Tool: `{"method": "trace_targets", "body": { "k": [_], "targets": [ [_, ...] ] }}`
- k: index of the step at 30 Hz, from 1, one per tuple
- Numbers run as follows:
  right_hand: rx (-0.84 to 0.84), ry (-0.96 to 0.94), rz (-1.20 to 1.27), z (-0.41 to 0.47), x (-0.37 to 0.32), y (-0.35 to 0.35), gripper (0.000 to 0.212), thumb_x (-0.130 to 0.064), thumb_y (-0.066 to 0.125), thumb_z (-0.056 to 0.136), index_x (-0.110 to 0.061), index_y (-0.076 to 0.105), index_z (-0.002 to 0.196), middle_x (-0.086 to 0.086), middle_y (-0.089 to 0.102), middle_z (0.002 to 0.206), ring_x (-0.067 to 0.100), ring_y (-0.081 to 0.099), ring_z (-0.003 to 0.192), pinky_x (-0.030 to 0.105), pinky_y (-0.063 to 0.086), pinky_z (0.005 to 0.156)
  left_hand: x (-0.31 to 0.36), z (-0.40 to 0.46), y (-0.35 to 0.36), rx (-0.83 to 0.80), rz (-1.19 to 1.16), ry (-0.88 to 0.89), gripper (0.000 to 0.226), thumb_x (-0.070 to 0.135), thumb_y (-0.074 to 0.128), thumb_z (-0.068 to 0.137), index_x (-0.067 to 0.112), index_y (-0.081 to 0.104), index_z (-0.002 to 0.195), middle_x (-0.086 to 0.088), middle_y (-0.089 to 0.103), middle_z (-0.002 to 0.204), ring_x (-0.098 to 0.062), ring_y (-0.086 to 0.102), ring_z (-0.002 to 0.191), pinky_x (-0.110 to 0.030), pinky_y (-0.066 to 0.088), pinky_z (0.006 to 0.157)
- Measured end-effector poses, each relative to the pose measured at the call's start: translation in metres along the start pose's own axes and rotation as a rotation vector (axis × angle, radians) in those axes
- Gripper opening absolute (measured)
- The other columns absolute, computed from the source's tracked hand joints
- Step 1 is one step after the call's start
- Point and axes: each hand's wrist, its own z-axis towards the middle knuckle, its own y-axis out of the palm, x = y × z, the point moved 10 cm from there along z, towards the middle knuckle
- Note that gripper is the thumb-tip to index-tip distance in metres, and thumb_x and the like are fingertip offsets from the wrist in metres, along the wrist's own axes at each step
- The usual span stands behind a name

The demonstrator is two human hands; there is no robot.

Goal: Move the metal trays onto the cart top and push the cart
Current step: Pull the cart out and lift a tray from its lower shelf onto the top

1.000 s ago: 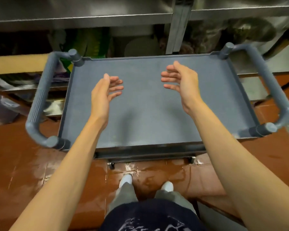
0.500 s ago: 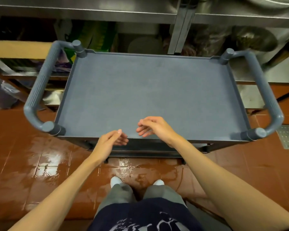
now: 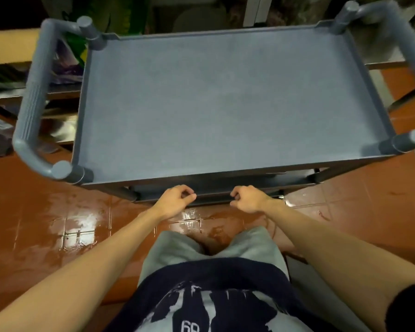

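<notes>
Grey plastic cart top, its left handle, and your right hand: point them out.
Grey plastic cart top [image 3: 225, 97], head view, bare middle.
Left handle [image 3: 34, 92], head view, ribbed bar.
Right hand [image 3: 248, 198], head view, knuckles.

Single head-worn view, wide angle, looking steeply down.
Close above grey cart top [image 3: 225, 97]; wet red tiled floor [image 3: 46, 212] and wearer's own torso fill lower frame.

cart top [image 3: 225, 97]: blue-grey
cart handle [image 3: 34, 92]: grey, ribbed
floor [image 3: 34, 212]: red-brown tiles, glossy
shirt [image 3: 213, 295]: navy — pale grey print
trousers [image 3: 173, 250]: light grey
</notes>
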Motion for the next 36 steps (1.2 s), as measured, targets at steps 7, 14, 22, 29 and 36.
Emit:
{"method": "trace_targets", "body": {
  "k": [7,14,22,29,36],
  "targets": [
    [0.109,0.112,-0.110,0.057,0.056,0.010,0.041,-0.025,0.059,0.091,-0.011,0.053,0.129,0.014,0.059,0.128,0.031,0.057,0.116,0.039,0.047,0.100,-0.043,0.059,0.015,0.025,0.176,-0.087,0.041,0.037,0.052,0.097,0.006,0.060,0.123,-0.017,0.065,0.123,-0.031,0.059,0.115,-0.032,0.044,0.092],
    [0.301,0.068,-0.237,0.137,0.085,0.000,0.050,-0.016,0.061,0.088,-0.006,0.044,0.134,0.019,0.050,0.137,0.038,0.051,0.122,0.041,0.045,0.097,-0.090,0.148,0.051,0.007,0.330,-0.225,0.055,0.041,0.040,0.101,0.004,0.039,0.142,-0.021,0.038,0.151,-0.034,0.039,0.137,-0.036,0.030,0.109],
    [0.454,-0.081,-0.509,0.202,0.084,0.018,0.048,-0.006,0.063,0.085,-0.009,0.052,0.132,0.015,0.046,0.144,0.035,0.041,0.132,0.047,0.033,0.110,-0.084,0.221,0.089,0.074,0.570,0.089,0.057,0.027,0.057,0.093,0.014,0.036,0.145,-0.017,0.044,0.147,-0.035,0.040,0.134,-0.043,0.031,0.112],
    [0.488,-0.206,-0.697,0.212,0.074,0.018,0.025,-0.009,0.056,0.093,-0.006,0.062,0.117,0.016,0.062,0.125,0.033,0.060,0.112,0.043,0.051,0.093,-0.078,0.240,0.078,0.255,0.760,0.274,0.033,0.011,0.046,0.096,0.014,0.057,0.127,-0.019,0.064,0.123,-0.039,0.061,0.110,-0.047,0.049,0.092],
    [0.501,-0.230,-0.587,0.209,0.081,0.010,0.017,-0.010,0.056,0.094,-0.005,0.065,0.107,0.019,0.064,0.118,0.035,0.062,0.107,0.042,0.050,0.090,-0.098,0.239,0.067,0.166,0.494,0.211,0.026,0.035,0.051,0.096,0.029,0.061,0.120,-0.013,0.065,0.123,-0.035,0.060,0.111,-0.035,0.041,0.085]
  ]
}}
